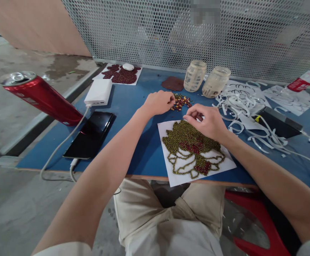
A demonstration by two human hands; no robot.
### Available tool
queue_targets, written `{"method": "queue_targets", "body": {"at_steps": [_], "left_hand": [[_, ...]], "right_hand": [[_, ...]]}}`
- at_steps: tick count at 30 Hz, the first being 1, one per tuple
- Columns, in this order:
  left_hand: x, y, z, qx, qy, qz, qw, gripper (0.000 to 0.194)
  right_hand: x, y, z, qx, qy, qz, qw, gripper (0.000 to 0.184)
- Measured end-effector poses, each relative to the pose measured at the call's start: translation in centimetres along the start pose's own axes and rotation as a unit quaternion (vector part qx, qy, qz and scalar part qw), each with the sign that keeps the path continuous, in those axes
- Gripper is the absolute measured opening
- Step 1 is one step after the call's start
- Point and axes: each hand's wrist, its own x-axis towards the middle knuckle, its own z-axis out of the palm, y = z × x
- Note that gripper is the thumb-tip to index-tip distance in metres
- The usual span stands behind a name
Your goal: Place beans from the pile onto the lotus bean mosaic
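The work surface is a flat blue table with a thin brown edge (139, 142), and behind it stands a grey metal panel with many round holes (144, 32). At the left there is a grey concrete floor with dark wet patches (8, 199), and below at the right, a red plastic chair (261, 222). The white paper sheet with a green and dark-red bean picture (185, 165) lies near the front edge, one corner going past it. The left hand (159, 102) has its fingers bent down at the small loose pile of mixed beans (181, 103). The right hand (207, 120) is above the sheet's upper part, thumb and fingers curled close together. Whether either hand pinches a bean, I cannot tell. Two clear, empty-looking jars (194, 76) stand behind the pile.
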Motion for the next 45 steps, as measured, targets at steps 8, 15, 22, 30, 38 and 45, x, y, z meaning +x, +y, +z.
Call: {"method": "queue_targets", "body": {"at_steps": [8,15,22,30,38,45], "left_hand": [[-1.1,2.4,0.2,-0.391,-0.094,0.102,0.910,0.030],[-1.3,2.2,0.1,-0.493,-0.129,0.055,0.859,0.036],[-0.9,1.0,0.1,-0.578,-0.153,0.045,0.800,0.028],[-0.2,-0.8,0.7,-0.530,-0.023,0.020,0.848,0.032],[-0.2,-0.6,0.5,-0.541,-0.033,0.031,0.840,0.025],[-0.3,-0.5,0.4,-0.564,-0.034,0.034,0.825,0.022]], "right_hand": [[0.4,0.8,-0.2,0.022,0.062,0.012,0.998,0.008],[0.3,0.8,-0.8,-0.003,0.093,-0.011,0.996,0.014],[0.5,0.3,-1.6,-0.053,0.083,-0.026,0.995,0.018],[-0.1,-1.2,-0.7,0.125,-0.247,-0.117,0.954,0.019],[-0.5,-1.9,-0.1,0.084,-0.328,-0.178,0.924,0.027],[-0.2,-1.6,-0.6,0.092,-0.326,-0.140,0.930,0.024]]}}
